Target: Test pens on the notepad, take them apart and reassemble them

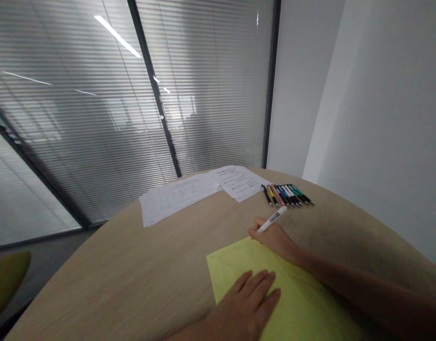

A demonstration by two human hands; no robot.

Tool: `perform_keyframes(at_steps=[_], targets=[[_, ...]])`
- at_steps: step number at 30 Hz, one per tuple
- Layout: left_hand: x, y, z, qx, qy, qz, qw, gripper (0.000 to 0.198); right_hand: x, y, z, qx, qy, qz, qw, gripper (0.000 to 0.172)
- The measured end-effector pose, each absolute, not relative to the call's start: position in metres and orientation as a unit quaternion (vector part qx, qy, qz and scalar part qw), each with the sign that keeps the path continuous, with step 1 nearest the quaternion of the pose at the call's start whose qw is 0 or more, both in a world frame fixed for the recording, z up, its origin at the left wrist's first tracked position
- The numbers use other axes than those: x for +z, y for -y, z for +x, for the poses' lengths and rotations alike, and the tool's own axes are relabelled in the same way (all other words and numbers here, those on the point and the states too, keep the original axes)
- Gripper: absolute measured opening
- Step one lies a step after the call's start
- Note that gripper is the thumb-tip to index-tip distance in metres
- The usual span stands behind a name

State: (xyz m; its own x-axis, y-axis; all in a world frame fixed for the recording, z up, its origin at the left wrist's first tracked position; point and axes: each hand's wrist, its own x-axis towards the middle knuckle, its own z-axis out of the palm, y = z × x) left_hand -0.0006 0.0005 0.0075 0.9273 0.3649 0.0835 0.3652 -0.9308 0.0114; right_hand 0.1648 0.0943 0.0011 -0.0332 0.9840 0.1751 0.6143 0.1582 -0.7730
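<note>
The pen is a white stick with a small printed label on its barrel. It sits in the right hand, whose fingers are clamped low on the barrel near the tip, while the cap end points up and away toward the far side of the table. The tip is down at the far edge of the yellow sheet; whether it touches the paper cannot be told. The pen looks light and stiff, with a smooth plastic body that could slip, so a pinch close to the tip, as here, is the steady place to hold it.

The sheet lies flat near the table's near edge. It looks thin, limp and easy to slide or crease on the smooth wood grain. Pressing it down flat suits it better than pinching it. The left hand does just that: palm down on the near part of the sheet, fingers straight and slightly apart, gripping nothing.

Beyond the right hand, a row of pens in several colours lies side by side, near but apart from it. Further back, white printed papers overlap one another. Behind the table are blinds and a plain wall.
</note>
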Motion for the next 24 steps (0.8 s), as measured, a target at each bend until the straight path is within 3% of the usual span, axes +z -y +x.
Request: perform_keyframes(at_steps=[24], targets=[[0.0092, 0.0016, -0.0001, -0.044, 0.191, -0.981, -0.007, 0.045, -0.0065, -0.0988, 0.1685, 0.263, 0.678, -0.587, 0.355, 0.020]])
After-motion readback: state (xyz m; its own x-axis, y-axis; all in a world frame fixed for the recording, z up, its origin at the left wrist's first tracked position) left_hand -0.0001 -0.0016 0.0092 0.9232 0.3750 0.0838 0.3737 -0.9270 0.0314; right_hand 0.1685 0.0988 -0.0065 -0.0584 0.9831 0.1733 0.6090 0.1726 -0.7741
